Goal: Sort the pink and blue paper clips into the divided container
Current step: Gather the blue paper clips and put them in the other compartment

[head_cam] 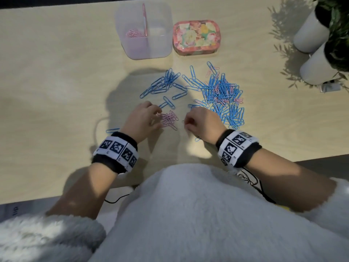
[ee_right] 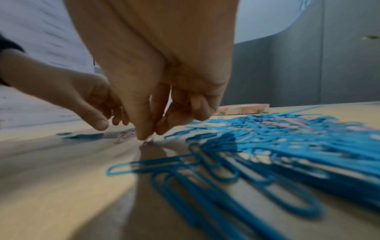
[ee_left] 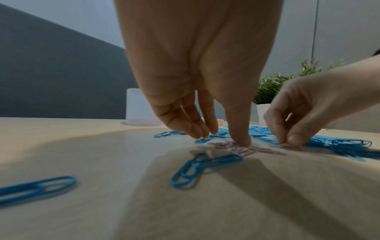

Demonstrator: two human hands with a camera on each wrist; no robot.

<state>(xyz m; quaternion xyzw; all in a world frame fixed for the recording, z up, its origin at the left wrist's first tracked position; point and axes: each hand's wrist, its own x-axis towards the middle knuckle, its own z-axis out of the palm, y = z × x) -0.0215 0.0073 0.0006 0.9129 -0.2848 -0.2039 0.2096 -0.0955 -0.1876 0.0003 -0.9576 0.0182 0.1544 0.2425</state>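
Observation:
A translucent divided container [head_cam: 162,44] stands at the back, with pink clips [head_cam: 133,33] in its left compartment. A blue pile [head_cam: 164,84] lies mid-table, and a larger blue pile mixed with pink ones [head_cam: 222,93] spreads to the right. Between my hands lies a small pink heap [head_cam: 170,120]. My left hand [head_cam: 157,118] reaches down onto that heap with straight fingers, its thumb [ee_left: 240,138] pressing the pink clips [ee_left: 246,150]. My right hand [head_cam: 188,123] pinches a single pink clip [ee_right: 148,141] between thumb and forefinger just above the table.
A flowered tin [head_cam: 196,37] sits right of the container. Two white plant pots [head_cam: 311,33] stand at the far right. Loose blue clips lie by my left wrist [head_cam: 112,130] and under my right wrist [head_cam: 197,139]. The table's near edge runs close to my body.

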